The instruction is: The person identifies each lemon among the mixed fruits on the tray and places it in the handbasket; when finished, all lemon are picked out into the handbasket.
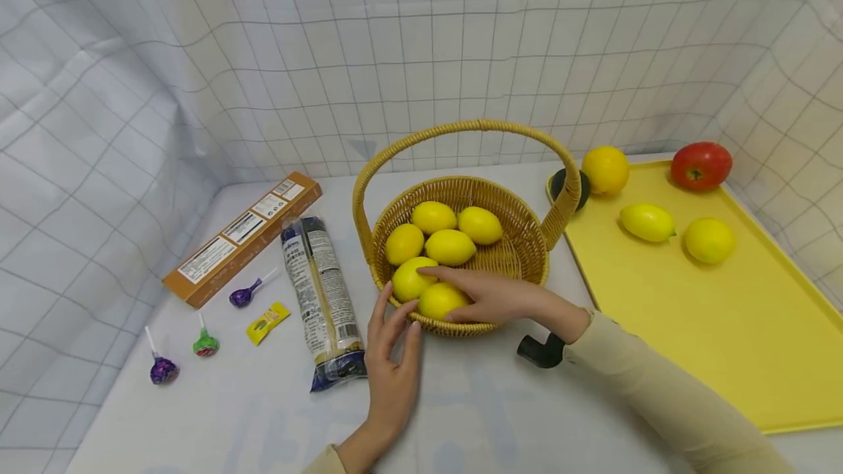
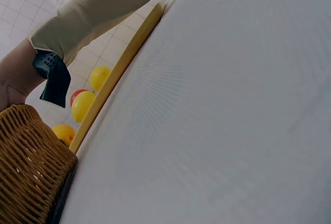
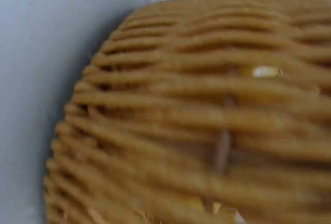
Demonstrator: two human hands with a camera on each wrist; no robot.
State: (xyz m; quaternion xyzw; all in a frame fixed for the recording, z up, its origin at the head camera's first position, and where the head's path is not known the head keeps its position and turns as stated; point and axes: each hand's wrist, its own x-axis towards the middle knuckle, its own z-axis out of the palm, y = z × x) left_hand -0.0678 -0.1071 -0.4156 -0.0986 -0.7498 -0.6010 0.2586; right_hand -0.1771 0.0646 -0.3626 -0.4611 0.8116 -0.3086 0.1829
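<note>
The basket's arched handle [image 1: 461, 130] spans its opening, so a hand enters from the near rim [image 1: 454, 328]. Bare surface [image 1: 494, 401] lies open in front. To the left the noodle packet [image 1: 323, 291] crowds the basket; to the right the yellow tray [image 1: 691, 328] stands close.

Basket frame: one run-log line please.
right hand: on lemon in basket | left hand: open, touching rim | tray: four fruits
</note>
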